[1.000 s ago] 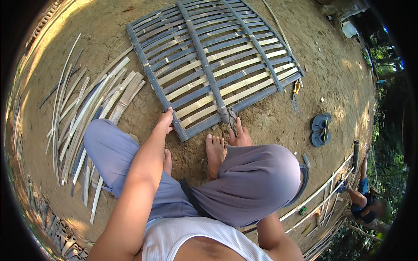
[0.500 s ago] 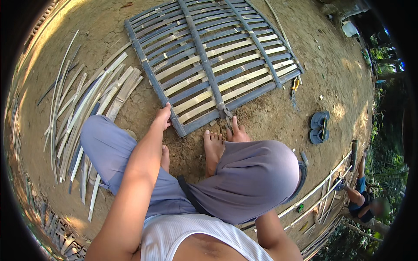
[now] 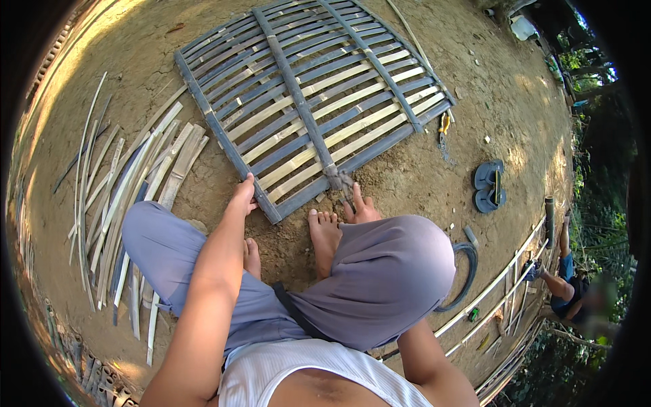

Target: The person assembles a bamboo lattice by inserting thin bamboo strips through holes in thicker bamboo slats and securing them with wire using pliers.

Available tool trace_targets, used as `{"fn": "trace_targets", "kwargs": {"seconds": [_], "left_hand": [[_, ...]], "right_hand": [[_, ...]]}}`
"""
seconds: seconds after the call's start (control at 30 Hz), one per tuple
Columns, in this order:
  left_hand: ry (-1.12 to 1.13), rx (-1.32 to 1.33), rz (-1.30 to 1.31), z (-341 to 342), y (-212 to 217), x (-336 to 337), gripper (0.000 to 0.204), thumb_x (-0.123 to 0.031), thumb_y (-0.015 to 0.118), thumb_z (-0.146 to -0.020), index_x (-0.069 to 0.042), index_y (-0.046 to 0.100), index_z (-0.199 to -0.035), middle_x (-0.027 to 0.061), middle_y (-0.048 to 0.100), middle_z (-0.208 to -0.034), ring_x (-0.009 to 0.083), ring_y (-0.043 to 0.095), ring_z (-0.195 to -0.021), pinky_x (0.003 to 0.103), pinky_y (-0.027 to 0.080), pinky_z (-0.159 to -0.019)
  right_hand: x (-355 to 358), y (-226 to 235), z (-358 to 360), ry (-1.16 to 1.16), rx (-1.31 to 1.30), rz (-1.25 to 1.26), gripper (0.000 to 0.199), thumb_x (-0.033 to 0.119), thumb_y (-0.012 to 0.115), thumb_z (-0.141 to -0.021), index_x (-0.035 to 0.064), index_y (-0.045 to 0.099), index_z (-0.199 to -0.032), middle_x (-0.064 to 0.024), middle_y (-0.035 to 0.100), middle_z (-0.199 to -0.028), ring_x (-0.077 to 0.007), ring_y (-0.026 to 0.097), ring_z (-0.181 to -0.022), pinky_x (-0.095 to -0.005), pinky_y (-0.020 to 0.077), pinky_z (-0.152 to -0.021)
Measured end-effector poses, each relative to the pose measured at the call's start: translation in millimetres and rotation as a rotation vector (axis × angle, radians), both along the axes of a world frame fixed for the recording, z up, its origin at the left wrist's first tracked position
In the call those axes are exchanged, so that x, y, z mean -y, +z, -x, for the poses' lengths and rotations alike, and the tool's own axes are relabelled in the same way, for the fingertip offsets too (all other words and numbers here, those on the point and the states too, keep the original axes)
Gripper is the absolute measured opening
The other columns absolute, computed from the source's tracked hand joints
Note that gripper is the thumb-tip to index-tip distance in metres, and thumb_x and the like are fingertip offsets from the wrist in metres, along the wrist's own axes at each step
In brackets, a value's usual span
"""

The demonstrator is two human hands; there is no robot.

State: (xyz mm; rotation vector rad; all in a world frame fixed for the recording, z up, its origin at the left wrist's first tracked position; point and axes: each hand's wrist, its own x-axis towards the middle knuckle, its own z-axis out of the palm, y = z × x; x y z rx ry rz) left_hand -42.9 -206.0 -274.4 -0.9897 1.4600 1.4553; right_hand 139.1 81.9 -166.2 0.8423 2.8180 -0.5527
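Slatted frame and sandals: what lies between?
The head view shows a yellow-handled tool and a small pale chip on the dirt between frame and sandals.

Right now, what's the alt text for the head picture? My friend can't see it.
The left hand holds the side of a slatted frame on the ground, and the right hand is at its near edge by an unclear dark object. Loose strips lie left; a yellow-handled tool and sandals lie right.

Slatted frame: bamboo, smooth, matt. Ground: rough, cracked earth. Trousers: matt cloth. Vest: ribbed cloth. Sandals: probably rubber, matt.
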Motion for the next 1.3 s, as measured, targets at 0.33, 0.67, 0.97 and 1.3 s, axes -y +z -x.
{"fn": "trace_targets", "kwargs": {"seconds": [0.33,0.67,0.97,1.3], "left_hand": [[-0.012,0.003,0.004,4,6,-4,0.065,-0.055,0.045,-0.104,-0.009,0.038,-0.150,0.0130,0.053,-0.145,0.0347,0.055,-0.127,0.056,0.040,-0.108],[0.042,0.007,-0.013,-1,-8,8,0.062,-0.055,0.044,-0.104,-0.005,0.048,-0.141,0.0148,0.059,-0.136,0.0334,0.060,-0.119,0.055,0.044,-0.104],[-0.010,0.015,-0.062,2,-18,2,0.064,-0.056,0.043,-0.104,-0.010,0.038,-0.148,0.0139,0.053,-0.143,0.0356,0.055,-0.125,0.057,0.041,-0.108],[0.035,0.003,-0.041,0,-13,3,0.063,-0.054,0.043,-0.105,-0.011,0.036,-0.150,0.0144,0.051,-0.145,0.0385,0.053,-0.126,0.059,0.040,-0.108]], "right_hand": [[-3,1,12,0.110,0.052,-0.043,0.066,0.033,0.070,-0.093,0.0213,0.044,-0.152,-0.0203,0.065,-0.099,-0.0396,0.065,-0.081,-0.0476,0.0508,-0.071],[-15,18,-1,-0.425,0.119,0.359,0.074,0.037,0.074,-0.089,0.0152,0.043,-0.153,-0.0178,0.071,-0.106,-0.0289,0.069,-0.093,-0.0384,0.0540,-0.082],[-83,-48,-53,-0.624,-0.402,0.542,0.083,0.024,0.080,-0.078,0.0043,0.045,-0.150,-0.0152,0.072,-0.103,-0.0186,0.068,-0.081,-0.0323,0.0539,-0.076],[-55,3,-70,-0.375,0.122,0.373,0.061,0.018,0.077,-0.078,0.0002,0.059,-0.133,-0.0145,0.073,-0.095,-0.0279,0.069,-0.087,-0.0368,0.0538,-0.079]]}}
